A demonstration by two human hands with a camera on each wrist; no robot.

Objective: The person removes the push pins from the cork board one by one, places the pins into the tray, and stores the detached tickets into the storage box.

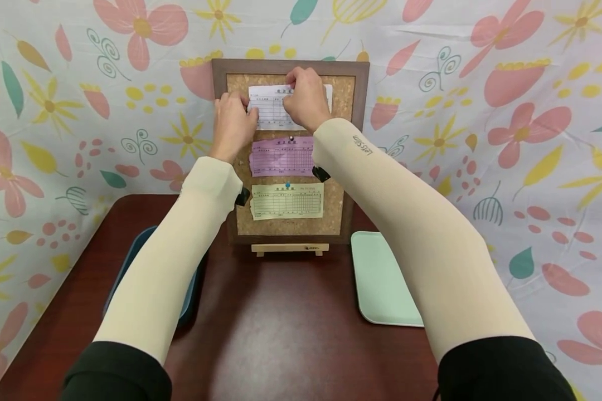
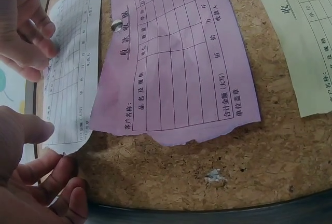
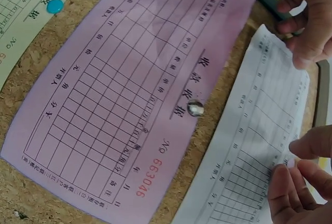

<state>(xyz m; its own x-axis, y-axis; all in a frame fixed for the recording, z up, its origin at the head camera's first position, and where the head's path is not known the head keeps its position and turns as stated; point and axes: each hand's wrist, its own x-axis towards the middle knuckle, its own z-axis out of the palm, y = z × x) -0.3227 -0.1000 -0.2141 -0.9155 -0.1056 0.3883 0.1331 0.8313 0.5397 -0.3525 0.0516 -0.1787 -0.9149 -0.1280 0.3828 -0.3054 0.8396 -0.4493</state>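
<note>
A white receipt slip (image 1: 268,108) lies against the upper part of a framed cork board (image 1: 241,217). At its left edge my left hand (image 1: 232,123) pinches the paper, thumb on the front. My right hand (image 1: 307,100) is at the slip's top middle, thumb and forefinger pinching a small pale pushpin (image 3: 291,163), mostly hidden by the fingertips. Below hangs a pink receipt slip (image 2: 176,73) with a torn left edge, held by a silvery pushpin (image 3: 195,108). Lowest is a yellow receipt slip (image 1: 287,203) under a blue pushpin (image 1: 288,184).
The board leans upright on a small wooden easel (image 1: 290,248) on a dark red-brown table (image 1: 281,323). A blue tray (image 1: 193,301) lies left, partly behind my left forearm. On the right is a pale green tray (image 1: 386,284). Flowered cloth (image 1: 431,55) hangs behind.
</note>
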